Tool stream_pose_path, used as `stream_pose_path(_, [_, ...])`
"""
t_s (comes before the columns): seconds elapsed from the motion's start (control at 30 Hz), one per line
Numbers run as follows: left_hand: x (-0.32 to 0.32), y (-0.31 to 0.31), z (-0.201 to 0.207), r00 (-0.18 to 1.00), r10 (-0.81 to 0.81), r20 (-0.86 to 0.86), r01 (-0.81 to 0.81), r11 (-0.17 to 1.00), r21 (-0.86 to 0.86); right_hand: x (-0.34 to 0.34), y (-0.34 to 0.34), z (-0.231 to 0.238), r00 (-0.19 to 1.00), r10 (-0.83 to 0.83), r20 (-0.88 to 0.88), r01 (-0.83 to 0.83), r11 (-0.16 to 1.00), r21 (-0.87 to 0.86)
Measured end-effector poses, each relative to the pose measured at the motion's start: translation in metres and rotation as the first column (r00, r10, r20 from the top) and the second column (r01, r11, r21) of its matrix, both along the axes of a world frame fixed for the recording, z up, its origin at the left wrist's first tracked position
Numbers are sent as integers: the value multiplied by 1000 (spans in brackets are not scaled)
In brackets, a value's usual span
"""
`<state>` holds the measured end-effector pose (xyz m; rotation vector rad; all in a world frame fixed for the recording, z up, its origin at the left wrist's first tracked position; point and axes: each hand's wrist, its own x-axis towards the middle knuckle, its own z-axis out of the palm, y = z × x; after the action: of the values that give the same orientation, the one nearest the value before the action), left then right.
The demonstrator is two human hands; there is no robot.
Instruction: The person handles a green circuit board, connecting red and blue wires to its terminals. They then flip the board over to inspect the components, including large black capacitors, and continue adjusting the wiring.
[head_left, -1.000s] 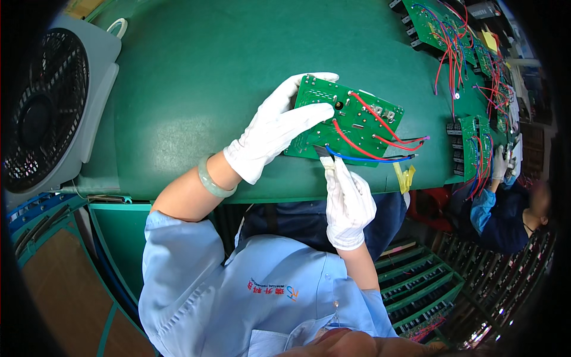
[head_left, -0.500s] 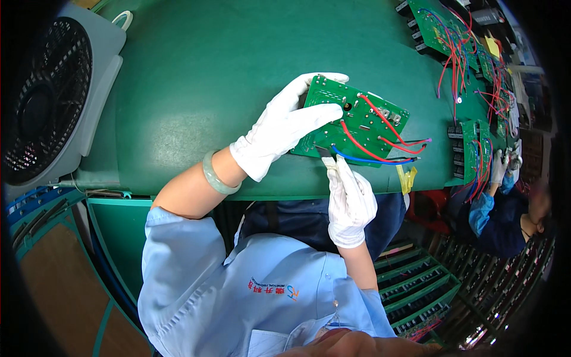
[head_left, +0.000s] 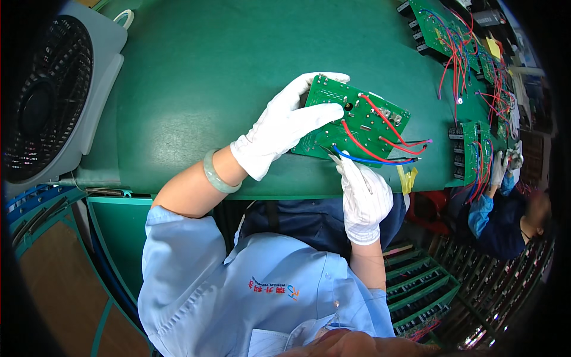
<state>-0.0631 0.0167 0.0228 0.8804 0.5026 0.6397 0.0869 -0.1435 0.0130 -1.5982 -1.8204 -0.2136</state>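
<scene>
A green circuit board (head_left: 363, 122) with red and blue wires lies tilted on the green table (head_left: 226, 77) near its front edge. My left hand (head_left: 285, 125), in a white glove, grips the board's left side, thumb across its face. My right hand (head_left: 363, 196), also gloved, sits just below the board's lower edge and pinches a thin metal tool whose tip touches the board by the blue wire. A pale green bangle (head_left: 215, 172) circles my left wrist.
A grey box fan (head_left: 53, 95) stands at the table's left end. More wired green boards (head_left: 452, 35) lie along the right side, where another person's gloved hands (head_left: 502, 163) work. Green crates (head_left: 422, 285) sit below the table at the right.
My left hand has lifted and turned the board slightly toward me. My right hand stays under its lower edge with the tool.
</scene>
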Motion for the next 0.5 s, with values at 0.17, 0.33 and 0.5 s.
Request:
stream_pose_path(0.17, [0, 0, 0, 1000, -4, 2, 4, 1000, 6, 1, -2, -2, 998, -5, 57, 5, 1000, 13])
stream_pose_path(0.33, [0, 0, 1, 1000, -9, 3, 9, 1000, -4, 0, -1, -2, 998, -8, 58, 7, 1000, 9])
stream_pose_path(0.5, [0, 0, -1, 1000, -10, -5, 10, 1000, 17, 0, 0, 4, 997, 8, 79, -6, 1000, -29])
